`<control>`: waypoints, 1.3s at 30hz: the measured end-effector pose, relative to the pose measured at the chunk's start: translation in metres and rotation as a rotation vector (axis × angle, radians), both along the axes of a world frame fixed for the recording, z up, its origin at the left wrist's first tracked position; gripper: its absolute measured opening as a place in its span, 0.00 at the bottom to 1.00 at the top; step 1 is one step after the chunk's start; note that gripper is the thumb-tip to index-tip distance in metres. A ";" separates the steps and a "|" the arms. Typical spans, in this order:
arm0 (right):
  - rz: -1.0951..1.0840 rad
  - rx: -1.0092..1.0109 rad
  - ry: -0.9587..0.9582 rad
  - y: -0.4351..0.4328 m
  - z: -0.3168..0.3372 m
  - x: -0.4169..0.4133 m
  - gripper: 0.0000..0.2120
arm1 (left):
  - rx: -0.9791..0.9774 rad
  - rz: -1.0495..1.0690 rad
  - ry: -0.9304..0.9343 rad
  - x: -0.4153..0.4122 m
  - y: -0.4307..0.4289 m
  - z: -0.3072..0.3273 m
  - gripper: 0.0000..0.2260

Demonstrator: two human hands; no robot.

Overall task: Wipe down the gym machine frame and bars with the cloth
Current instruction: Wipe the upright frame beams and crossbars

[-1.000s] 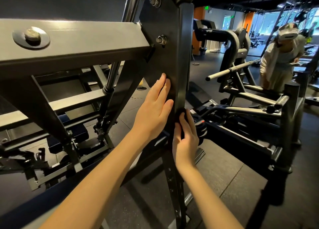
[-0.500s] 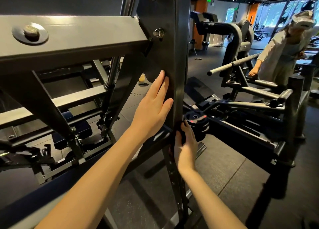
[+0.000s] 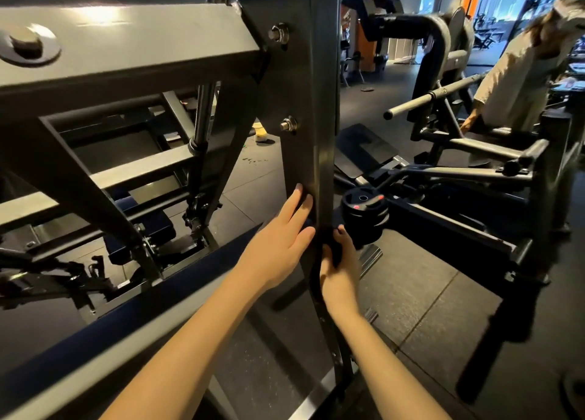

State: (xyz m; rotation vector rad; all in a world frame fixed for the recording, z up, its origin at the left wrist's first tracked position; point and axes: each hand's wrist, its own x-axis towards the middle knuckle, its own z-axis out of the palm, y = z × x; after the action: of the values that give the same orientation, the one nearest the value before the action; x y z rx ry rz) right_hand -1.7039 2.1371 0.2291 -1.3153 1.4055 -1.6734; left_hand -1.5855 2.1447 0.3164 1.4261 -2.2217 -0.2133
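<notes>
Observed: left hand (image 3: 281, 239) flat, fingers straight, against the frame upright (image 3: 319, 134); right hand (image 3: 340, 271) pinches the dark cloth (image 3: 329, 250) on its front edge. Recommend firm, overlapping strokes down the full edge, cloth wrapped over both faces.

We've leaned in closer on the dark grey steel upright post (image 3: 316, 103), our right hand (image 3: 340, 261) has nudged the black cloth (image 3: 330, 250) slightly along its edge, and the person in the pale top (image 3: 519, 81) in the background has straightened up toward the right.
</notes>
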 end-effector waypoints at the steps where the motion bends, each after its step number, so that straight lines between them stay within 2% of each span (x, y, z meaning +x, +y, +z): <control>1: -0.023 -0.082 0.051 -0.003 0.012 -0.001 0.16 | -0.005 0.004 0.000 0.000 -0.001 -0.001 0.24; 4: -0.054 -0.277 0.093 -0.018 0.024 0.000 0.13 | 0.015 0.000 -0.080 0.000 -0.002 -0.001 0.29; 5: -0.057 -0.292 0.081 -0.018 0.016 0.002 0.14 | 0.036 0.013 -0.070 -0.001 -0.002 0.001 0.27; 6: -0.042 -0.247 0.056 -0.015 0.003 0.003 0.15 | 0.052 0.017 -0.047 0.000 -0.001 0.000 0.25; 8: 0.052 -0.008 -0.022 -0.003 -0.033 0.004 0.18 | 0.052 0.038 -0.042 -0.003 0.003 0.004 0.24; 10: -0.006 0.197 -0.078 -0.001 -0.062 0.005 0.19 | 0.053 0.046 -0.037 -0.003 0.003 0.004 0.24; 12: -0.062 0.264 -0.119 -0.005 -0.059 0.005 0.16 | 0.053 0.058 -0.043 -0.004 0.003 0.005 0.25; 14: -0.031 0.173 -0.144 -0.007 -0.033 0.005 0.14 | 0.053 0.061 -0.059 -0.004 0.002 0.004 0.25; 18: -0.046 -0.186 0.066 -0.010 0.008 -0.003 0.14 | 0.015 0.068 -0.074 -0.006 0.004 0.002 0.27; 20: -0.036 -0.131 0.036 -0.007 -0.003 0.001 0.13 | -0.014 0.080 -0.101 -0.004 0.005 -0.001 0.27; 23: -0.049 0.109 -0.106 0.000 -0.037 0.003 0.15 | -0.054 0.105 -0.204 -0.001 0.007 -0.004 0.26; 25: -0.083 0.160 -0.079 0.000 -0.040 0.002 0.15 | -0.047 0.094 -0.267 0.002 0.008 -0.005 0.25; 26: -0.105 0.134 -0.064 -0.002 -0.031 0.002 0.14 | -0.044 0.080 -0.305 0.003 0.008 -0.005 0.25; 30: -0.131 -0.187 0.058 -0.005 -0.009 0.010 0.13 | -0.078 0.065 -0.412 0.006 0.007 -0.007 0.25; 32: -0.097 -0.157 0.022 -0.003 -0.022 0.012 0.13 | -0.085 0.071 -0.418 0.006 0.008 -0.008 0.26; 34: -0.093 0.014 -0.072 -0.003 -0.039 0.009 0.11 | -0.092 0.074 -0.416 0.006 0.008 -0.008 0.26; 36: -0.119 0.100 -0.109 -0.004 -0.046 0.007 0.11 | -0.096 0.074 -0.411 0.007 0.007 -0.009 0.26; 39: -0.123 -0.047 -0.061 -0.003 -0.030 0.012 0.13 | -0.095 0.069 -0.404 0.007 0.006 -0.010 0.26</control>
State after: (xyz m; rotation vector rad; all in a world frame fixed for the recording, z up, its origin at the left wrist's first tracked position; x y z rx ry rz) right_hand -1.6919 2.1336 0.1988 -1.2136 1.4454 -1.8220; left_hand -1.5782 2.1502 0.3064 1.6012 -2.4503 0.2216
